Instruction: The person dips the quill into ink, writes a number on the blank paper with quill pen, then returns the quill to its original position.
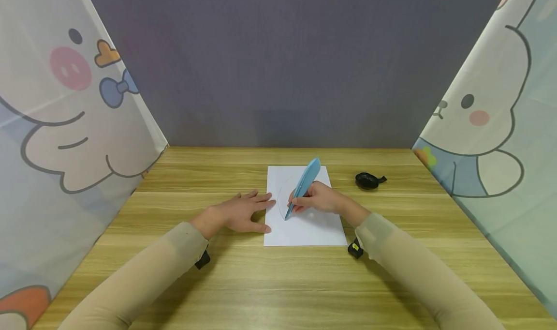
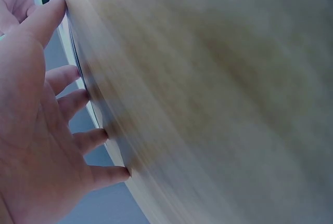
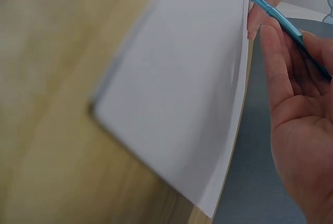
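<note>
A white sheet of paper (image 1: 313,233) lies on the wooden table (image 1: 278,281). My right hand (image 1: 319,198) pinches a light blue pen (image 1: 307,177) with a broad, flat upper end, tilted with its tip on the paper. A thin curved line runs up the paper from near the tip. In the right wrist view the slim blue barrel of the pen (image 3: 283,20) lies between thumb and fingers. My left hand (image 1: 243,213) lies with spread fingers at the paper's left edge, its fingertips touching it. The left wrist view shows that hand (image 2: 47,125) with fingers extended.
A black oval object with a short tab (image 1: 367,180) lies on the table to the right of the paper. Small black devices sit at both wrists. A dark grey panel (image 1: 287,68) stands behind the table, with cartoon-printed cloths on both sides.
</note>
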A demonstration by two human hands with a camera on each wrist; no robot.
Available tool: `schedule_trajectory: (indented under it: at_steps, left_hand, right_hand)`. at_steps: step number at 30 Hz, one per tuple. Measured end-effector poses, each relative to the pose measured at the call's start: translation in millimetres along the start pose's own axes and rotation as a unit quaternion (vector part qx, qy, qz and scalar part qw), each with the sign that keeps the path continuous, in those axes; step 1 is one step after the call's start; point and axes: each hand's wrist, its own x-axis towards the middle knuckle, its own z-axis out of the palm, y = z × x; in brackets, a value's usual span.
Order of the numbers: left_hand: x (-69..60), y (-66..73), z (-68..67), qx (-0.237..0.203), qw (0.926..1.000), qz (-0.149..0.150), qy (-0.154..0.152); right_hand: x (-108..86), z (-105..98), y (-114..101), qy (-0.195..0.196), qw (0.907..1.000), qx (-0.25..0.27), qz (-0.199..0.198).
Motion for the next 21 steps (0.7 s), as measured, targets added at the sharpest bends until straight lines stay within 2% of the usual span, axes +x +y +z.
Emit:
schedule_trajectory:
  at_steps: [21]
  left_hand:
    - [-1.9,1.2,0.2,-0.002,1.0,-0.003,0.002]
  right_hand:
    - [-15.9,-0.9,3.8,-0.021,0.9996,-0.002,-0.019]
